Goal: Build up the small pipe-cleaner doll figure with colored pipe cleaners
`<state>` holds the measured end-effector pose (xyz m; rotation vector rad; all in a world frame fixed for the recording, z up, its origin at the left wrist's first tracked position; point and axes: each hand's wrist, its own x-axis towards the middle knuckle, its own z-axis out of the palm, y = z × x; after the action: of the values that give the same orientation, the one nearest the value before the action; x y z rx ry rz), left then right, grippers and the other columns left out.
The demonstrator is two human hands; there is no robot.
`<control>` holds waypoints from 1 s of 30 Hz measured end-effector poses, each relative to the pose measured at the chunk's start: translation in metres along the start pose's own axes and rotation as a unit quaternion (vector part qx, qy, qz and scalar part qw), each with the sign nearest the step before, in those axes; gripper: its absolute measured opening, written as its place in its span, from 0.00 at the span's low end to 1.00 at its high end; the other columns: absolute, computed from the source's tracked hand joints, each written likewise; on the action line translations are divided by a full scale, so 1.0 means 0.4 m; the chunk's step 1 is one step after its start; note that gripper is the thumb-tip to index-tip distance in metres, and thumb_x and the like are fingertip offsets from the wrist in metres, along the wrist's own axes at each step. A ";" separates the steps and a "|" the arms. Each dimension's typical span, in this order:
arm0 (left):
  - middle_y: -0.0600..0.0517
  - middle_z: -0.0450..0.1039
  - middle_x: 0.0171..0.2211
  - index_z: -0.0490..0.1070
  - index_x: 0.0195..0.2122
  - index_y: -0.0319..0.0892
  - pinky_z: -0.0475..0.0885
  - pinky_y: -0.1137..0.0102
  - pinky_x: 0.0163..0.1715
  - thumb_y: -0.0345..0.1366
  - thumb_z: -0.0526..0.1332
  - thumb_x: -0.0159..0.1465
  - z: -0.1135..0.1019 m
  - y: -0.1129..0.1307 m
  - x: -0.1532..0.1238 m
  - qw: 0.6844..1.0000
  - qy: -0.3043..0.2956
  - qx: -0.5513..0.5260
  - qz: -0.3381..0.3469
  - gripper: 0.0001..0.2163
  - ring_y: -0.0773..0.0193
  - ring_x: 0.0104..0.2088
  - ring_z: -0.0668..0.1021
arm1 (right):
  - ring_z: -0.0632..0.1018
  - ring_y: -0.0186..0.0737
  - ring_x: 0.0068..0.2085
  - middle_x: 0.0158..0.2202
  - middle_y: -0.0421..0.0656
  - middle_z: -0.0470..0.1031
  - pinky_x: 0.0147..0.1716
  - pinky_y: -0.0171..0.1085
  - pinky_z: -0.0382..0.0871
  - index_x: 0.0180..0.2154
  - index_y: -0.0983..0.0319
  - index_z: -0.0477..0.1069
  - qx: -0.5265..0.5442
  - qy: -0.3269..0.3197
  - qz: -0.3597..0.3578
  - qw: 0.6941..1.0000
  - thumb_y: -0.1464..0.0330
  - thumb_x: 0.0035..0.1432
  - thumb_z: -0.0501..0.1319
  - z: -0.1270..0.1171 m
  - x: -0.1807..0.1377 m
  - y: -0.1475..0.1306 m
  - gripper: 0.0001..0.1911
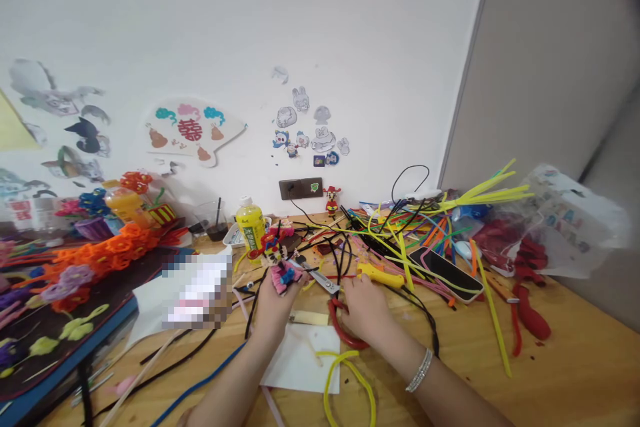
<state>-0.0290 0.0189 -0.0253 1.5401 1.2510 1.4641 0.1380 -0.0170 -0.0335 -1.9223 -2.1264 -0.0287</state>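
My left hand [273,303] is closed around a small fuzzy pipe-cleaner doll [281,272], held upright above the table. The doll has a red hat and a pink and blue body. My right hand [365,310] rests at the red handles of a pair of scissors [345,330], its fingers curled over them. The blades point up and left, close to the doll. Just beyond my right fingers lies a yellow glue gun [383,275], its black cord running right. Beneath my hands are a white paper sheet [305,363] and a looped yellow pipe cleaner [370,390].
A yellow-labelled bottle [250,223] stands behind the doll. Colourful pipe cleaners [400,240] and a phone [445,273] crowd the right side. Pipe-cleaner flowers [120,250] fill the left. Against the wall stands another small red doll [331,201], near a power socket [300,189].
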 end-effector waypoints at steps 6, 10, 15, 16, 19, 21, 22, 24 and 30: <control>0.51 0.73 0.26 0.68 0.32 0.39 0.71 0.65 0.34 0.42 0.65 0.47 -0.011 0.017 0.010 0.996 0.027 -0.081 -0.030 0.15 0.59 0.29 0.77 | 0.73 0.52 0.37 0.34 0.56 0.74 0.31 0.40 0.63 0.37 0.68 0.70 0.012 0.009 0.044 0.999 0.72 0.44 0.60 0.016 0.009 0.003 0.15; 0.52 0.74 0.25 0.70 0.32 0.39 0.71 0.66 0.34 0.42 0.65 0.48 -0.022 0.017 0.020 0.993 0.055 -0.094 -0.035 0.14 0.60 0.29 0.77 | 0.73 0.50 0.36 0.31 0.51 0.74 0.32 0.39 0.62 0.37 0.64 0.72 0.041 0.041 0.030 0.998 0.71 0.46 0.58 0.014 0.015 0.010 0.12; 0.52 0.72 0.25 0.69 0.30 0.39 0.71 0.69 0.33 0.41 0.64 0.50 -0.030 -0.004 0.032 0.990 0.067 -0.119 -0.020 0.11 0.63 0.28 0.75 | 0.73 0.46 0.37 0.33 0.48 0.73 0.35 0.38 0.63 0.43 0.61 0.70 0.138 0.086 0.053 0.985 0.71 0.47 0.57 0.020 0.031 0.029 0.17; 0.52 0.72 0.25 0.69 0.30 0.39 0.70 0.69 0.32 0.41 0.64 0.50 -0.030 -0.009 0.034 0.989 0.071 -0.127 -0.020 0.11 0.64 0.28 0.75 | 0.73 0.45 0.37 0.34 0.48 0.73 0.36 0.37 0.63 0.43 0.62 0.69 0.171 0.097 0.063 0.978 0.71 0.47 0.57 0.024 0.036 0.034 0.18; 0.53 0.72 0.26 0.69 0.29 0.39 0.70 0.71 0.32 0.41 0.64 0.50 -0.030 -0.015 0.038 0.984 0.078 -0.157 -0.029 0.11 0.65 0.28 0.74 | 0.72 0.43 0.35 0.33 0.46 0.71 0.34 0.36 0.65 0.41 0.63 0.68 0.261 0.124 0.072 0.955 0.71 0.47 0.57 0.038 0.048 0.048 0.16; 0.54 0.71 0.25 0.69 0.29 0.40 0.70 0.71 0.31 0.41 0.65 0.50 -0.029 -0.010 0.038 0.980 0.077 -0.179 -0.034 0.10 0.66 0.27 0.74 | 0.71 0.42 0.33 0.32 0.45 0.70 0.32 0.37 0.65 0.40 0.62 0.68 0.281 0.136 0.059 0.948 0.68 0.47 0.59 0.043 0.050 0.049 0.15; 0.55 0.71 0.25 0.69 0.29 0.40 0.70 0.72 0.31 0.40 0.65 0.50 -0.028 -0.004 0.038 0.978 0.076 -0.191 -0.036 0.10 0.66 0.27 0.74 | 0.71 0.42 0.32 0.31 0.44 0.69 0.32 0.37 0.65 0.39 0.62 0.68 0.278 0.140 0.050 0.949 0.66 0.46 0.61 0.042 0.047 0.046 0.16; 0.56 0.70 0.24 0.69 0.27 0.40 0.70 0.72 0.30 0.40 0.65 0.49 -0.026 0.010 0.036 0.971 0.078 -0.221 -0.041 0.10 0.68 0.26 0.73 | 0.70 0.43 0.32 0.31 0.44 0.67 0.33 0.39 0.65 0.38 0.62 0.68 0.260 0.139 0.030 0.955 0.62 0.43 0.63 0.036 0.037 0.034 0.18; 0.57 0.70 0.23 0.68 0.27 0.40 0.70 0.75 0.28 0.37 0.69 0.45 -0.021 0.044 0.034 0.936 0.092 -0.335 -0.064 0.12 0.71 0.26 0.72 | 0.68 0.50 0.40 0.35 0.48 0.68 0.39 0.45 0.62 0.42 0.63 0.65 0.207 0.116 -0.065 0.969 0.57 0.44 0.63 0.006 -0.004 -0.006 0.24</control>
<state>-0.0351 0.0247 -0.0031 0.8665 0.7940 1.7366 0.1352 -0.0184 -0.0359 -1.4647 -1.9168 0.1464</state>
